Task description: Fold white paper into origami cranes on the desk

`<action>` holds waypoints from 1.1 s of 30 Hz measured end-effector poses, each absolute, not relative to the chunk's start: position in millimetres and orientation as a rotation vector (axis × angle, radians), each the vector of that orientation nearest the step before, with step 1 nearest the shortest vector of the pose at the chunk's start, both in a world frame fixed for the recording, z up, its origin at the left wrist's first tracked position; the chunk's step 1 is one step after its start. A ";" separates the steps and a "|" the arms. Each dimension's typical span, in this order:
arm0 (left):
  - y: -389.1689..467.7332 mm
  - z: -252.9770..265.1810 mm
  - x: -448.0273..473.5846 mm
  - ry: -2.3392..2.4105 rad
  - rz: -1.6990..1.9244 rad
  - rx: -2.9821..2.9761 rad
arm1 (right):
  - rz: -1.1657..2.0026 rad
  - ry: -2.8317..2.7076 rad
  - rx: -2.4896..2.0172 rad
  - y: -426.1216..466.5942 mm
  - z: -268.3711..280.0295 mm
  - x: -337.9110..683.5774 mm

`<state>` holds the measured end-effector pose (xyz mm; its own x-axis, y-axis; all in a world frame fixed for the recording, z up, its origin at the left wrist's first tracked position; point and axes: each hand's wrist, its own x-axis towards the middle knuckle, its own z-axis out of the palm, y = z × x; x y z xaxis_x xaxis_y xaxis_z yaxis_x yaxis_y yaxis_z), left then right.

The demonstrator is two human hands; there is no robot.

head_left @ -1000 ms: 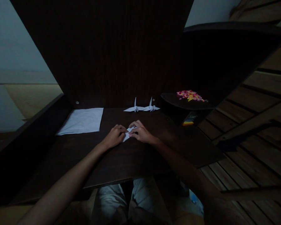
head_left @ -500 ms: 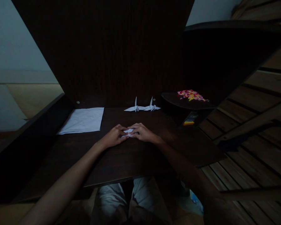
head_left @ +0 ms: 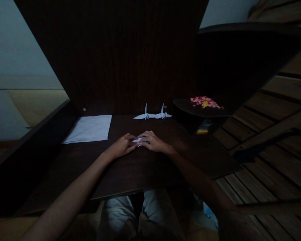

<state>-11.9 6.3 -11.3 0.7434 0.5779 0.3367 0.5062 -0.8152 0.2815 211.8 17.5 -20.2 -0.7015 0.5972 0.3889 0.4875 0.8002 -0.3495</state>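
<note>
A small piece of folded white paper [head_left: 138, 141] lies on the dark desk between my hands, partly covered by the fingers. My left hand [head_left: 123, 145] grips its left side with thumb and fingers. From the right, my right hand [head_left: 152, 141] has its fingers and thumb closed on the other side. Both hands rest low over the desktop, with the fingertips nearly meeting. Behind them, two white origami cranes [head_left: 152, 115] stand in a row against the back panel. The exact folds under my fingers are too dark to make out.
A stack of white paper sheets [head_left: 89, 129] lies at the desk's left. On a small curved shelf [head_left: 185, 106] at the right sits a pile of pink, red and yellow bits [head_left: 205, 101]. Below it is a yellow item [head_left: 202, 132]. A raised side board [head_left: 29, 134] borders the left.
My fingers have shifted slightly on the folded paper, and less of it shows between them. The cranes and sheets stay where they were.
</note>
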 end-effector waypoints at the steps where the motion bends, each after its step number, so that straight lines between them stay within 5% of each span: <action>1: 7.0 -12.2 -12.3 0.868 0.631 2.761 | 0.297 -2.483 -0.805 17.5 -20.1 211.4; 33: 4.1 -10.5 -8.5 1.040 0.746 2.560 | 0.236 -2.408 -0.693 11.1 -14.9 205.8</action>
<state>-8.5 4.1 -10.5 0.6075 0.7095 0.3570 0.5657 -0.7020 0.4326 205.8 11.1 -14.9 -0.6738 0.5320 0.5129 0.4224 0.8468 -0.3234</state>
